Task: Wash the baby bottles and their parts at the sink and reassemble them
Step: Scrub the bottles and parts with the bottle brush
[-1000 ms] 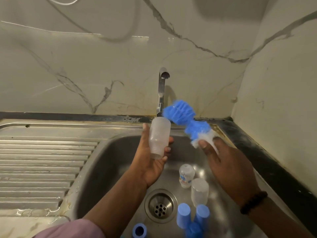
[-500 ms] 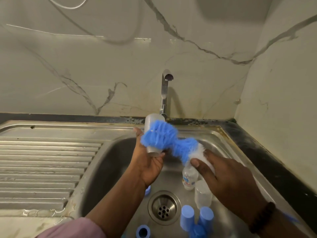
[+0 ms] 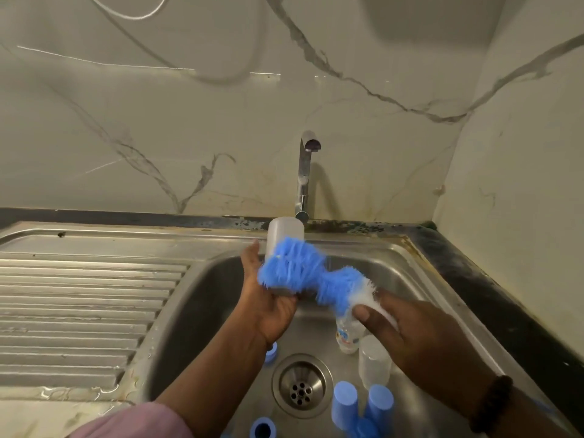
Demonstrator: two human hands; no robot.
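My left hand (image 3: pixel 268 298) grips a frosted clear baby bottle (image 3: pixel 284 232) upright over the sink (image 3: pixel 196 305), below the tap (image 3: pixel 305 172). My right hand (image 3: pixel 420 339) holds the white handle of a blue bristle brush (image 3: pixel 303 270), whose head lies against the front of the bottle's lower part. In the basin lie a small printed bottle (image 3: pixel 346 336), a clear bottle (image 3: pixel 374 361), two blue caps (image 3: pixel 344 406) (image 3: pixel 380 403) and blue rings (image 3: pixel 262 428) (image 3: pixel 271 350).
The drain (image 3: pixel 301 385) sits in the basin's middle. A ribbed steel drainboard (image 3: pixel 79 311) extends to the left. A dark counter strip (image 3: pixel 493 295) and marble walls (image 3: pixel 158 121) close in the back and right. No water runs from the tap.
The brush came down from the right of the tap onto the front of the bottle. The bottle stayed in my left hand, now lower in view and partly covered by bristles.
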